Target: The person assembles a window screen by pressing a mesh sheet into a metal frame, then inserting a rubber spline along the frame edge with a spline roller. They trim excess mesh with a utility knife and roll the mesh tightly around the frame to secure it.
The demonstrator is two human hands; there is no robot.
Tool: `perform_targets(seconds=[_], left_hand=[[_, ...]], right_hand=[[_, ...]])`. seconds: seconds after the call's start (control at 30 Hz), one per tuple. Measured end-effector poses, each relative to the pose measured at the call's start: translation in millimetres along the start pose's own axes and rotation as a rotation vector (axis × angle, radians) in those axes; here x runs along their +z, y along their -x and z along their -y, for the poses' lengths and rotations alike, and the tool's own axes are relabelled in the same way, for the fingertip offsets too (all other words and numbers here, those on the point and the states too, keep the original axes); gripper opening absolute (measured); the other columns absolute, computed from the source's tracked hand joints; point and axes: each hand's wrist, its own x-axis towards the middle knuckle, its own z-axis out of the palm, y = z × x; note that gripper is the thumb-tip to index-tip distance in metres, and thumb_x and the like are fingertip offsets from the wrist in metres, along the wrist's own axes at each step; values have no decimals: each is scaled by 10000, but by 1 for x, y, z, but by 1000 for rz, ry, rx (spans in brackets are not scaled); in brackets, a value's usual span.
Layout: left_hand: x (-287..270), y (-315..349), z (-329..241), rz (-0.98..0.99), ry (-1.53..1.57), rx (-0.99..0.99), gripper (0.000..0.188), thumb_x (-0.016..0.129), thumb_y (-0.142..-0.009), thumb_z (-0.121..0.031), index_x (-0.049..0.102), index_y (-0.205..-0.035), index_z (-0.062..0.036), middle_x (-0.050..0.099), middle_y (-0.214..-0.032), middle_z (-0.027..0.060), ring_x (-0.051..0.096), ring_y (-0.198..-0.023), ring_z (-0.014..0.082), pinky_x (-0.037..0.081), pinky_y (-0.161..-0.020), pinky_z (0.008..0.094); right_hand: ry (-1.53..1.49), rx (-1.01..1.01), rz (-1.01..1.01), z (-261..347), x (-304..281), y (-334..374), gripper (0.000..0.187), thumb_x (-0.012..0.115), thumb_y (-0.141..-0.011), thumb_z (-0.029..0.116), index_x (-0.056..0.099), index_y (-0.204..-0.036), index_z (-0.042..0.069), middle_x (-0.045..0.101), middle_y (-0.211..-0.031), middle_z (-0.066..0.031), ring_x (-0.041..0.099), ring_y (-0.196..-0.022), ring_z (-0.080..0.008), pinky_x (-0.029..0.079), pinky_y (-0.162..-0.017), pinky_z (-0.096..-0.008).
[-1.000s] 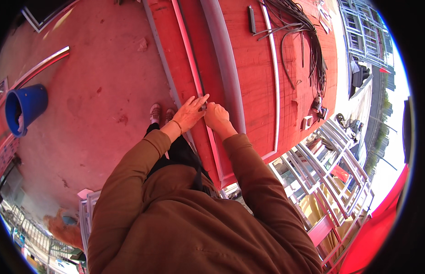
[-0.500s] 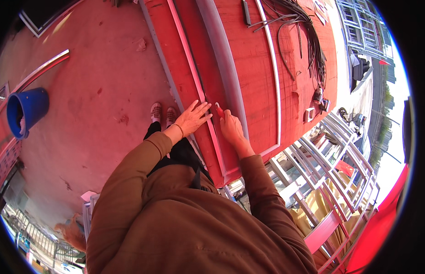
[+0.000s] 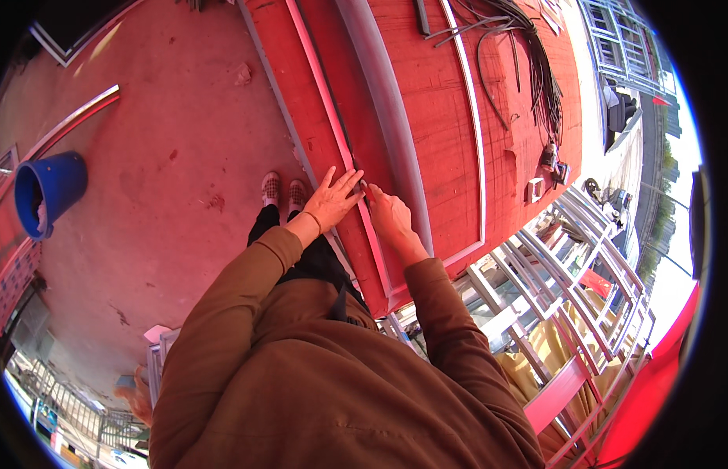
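Observation:
I stand at a long red worktable (image 3: 450,102). A thin metal strip with a black rubber seal (image 3: 325,86) runs along its near edge. My left hand (image 3: 333,201) lies flat on the strip with its fingers spread. My right hand (image 3: 389,216) is right beside it, fingers pinched on the black seal at the strip. A wide grey metal profile (image 3: 383,86) lies parallel just beyond my hands. My brown sleeves fill the lower part of the view.
A blue bucket (image 3: 51,187) stands on the concrete floor at the left. Black cords (image 3: 528,62) and another metal strip (image 3: 475,141) lie on the table's far side. A stack of metal window frames (image 3: 567,273) sits at the right.
My hands have slid a little nearer along the strip. The left hand has gone from pinching with the right to lying flat with spread fingers.

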Motion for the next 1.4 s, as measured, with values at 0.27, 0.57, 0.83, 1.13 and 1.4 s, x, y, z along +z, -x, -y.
perform_targets(seconds=[0.27, 0.57, 0.83, 1.13, 1.4], left_hand=[[2, 2, 1, -148, 74, -41, 501, 605, -1011, -208, 630, -1510, -225, 288, -1794, 196, 259, -1676, 327, 192, -1354, 562], [7, 3, 4, -134, 23, -55, 443, 500, -1090, -268, 646, -1509, -265, 273, -1797, 240, 195, -1695, 371, 134, -1376, 540], [9, 2, -4, -319, 173, -80, 409, 615, -974, -106, 687, -1371, -38, 416, -1693, 285, 352, -1627, 396, 266, -1357, 523], [6, -5, -10, -283, 44, -65, 438, 619, -966, -96, 692, -1393, -35, 480, -1656, 261, 413, -1590, 376, 293, -1344, 507], [6, -9, -16, -271, 91, -128, 477, 622, -941, -67, 690, -1413, -45, 478, -1663, 237, 386, -1603, 365, 266, -1351, 519]], right_hand=[[67, 65, 32, 20, 6, -13, 309, 590, -997, 93, 642, -1283, -13, 775, -963, -298, 774, -928, -490, 624, -798, -576], [127, 9, 50, 26, 5, -24, 290, 598, -1025, 137, 618, -1268, -20, 772, -933, -284, 774, -909, -479, 615, -777, -579], [77, -11, -47, 15, 13, -25, 345, 582, -1079, 235, 640, -1302, -21, 766, -875, -270, 773, -855, -467, 605, -731, -567], [21, 27, -54, -15, 29, 1, 481, 552, -1008, 94, 609, -1482, 28, 783, -941, -258, 772, -891, -459, 607, -754, -560], [-6, -27, -89, -11, 25, -28, 387, 596, -1060, 233, 645, -1378, 18, 775, -932, -274, 769, -904, -474, 607, -761, -567]])
